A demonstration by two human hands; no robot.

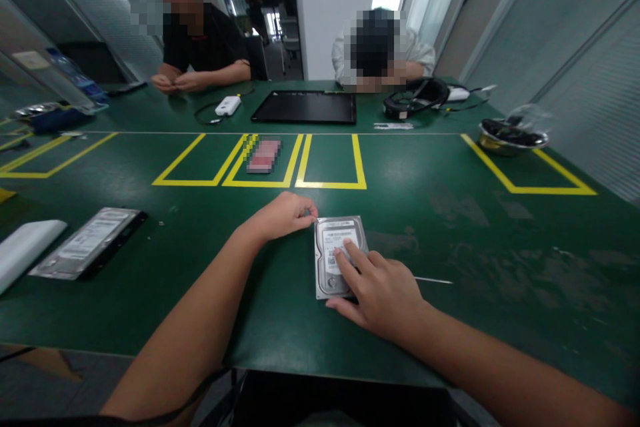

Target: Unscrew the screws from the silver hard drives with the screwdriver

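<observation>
A silver hard drive [327,271] with a white label lies on the green table [280,323] in front of me. My left hand [287,215] is at its far left corner, thumb and fingers pinched together; what they hold, if anything, is too small to tell. Across the drive's right side my right hand [377,287] lies with its fingers on the label and the thumb at the near edge, gripping it. A thin metal rod [434,280] sticks out to the right from beneath that hand; its other end is hidden.
At left lie another drive [93,241] and a white object [30,247]. Yellow tape frames [330,185] cross the table, one around a pink object [263,156]. Further back are a dark panel [305,107], a headset [415,99] and a filled bowl [513,137]. Two people sit opposite.
</observation>
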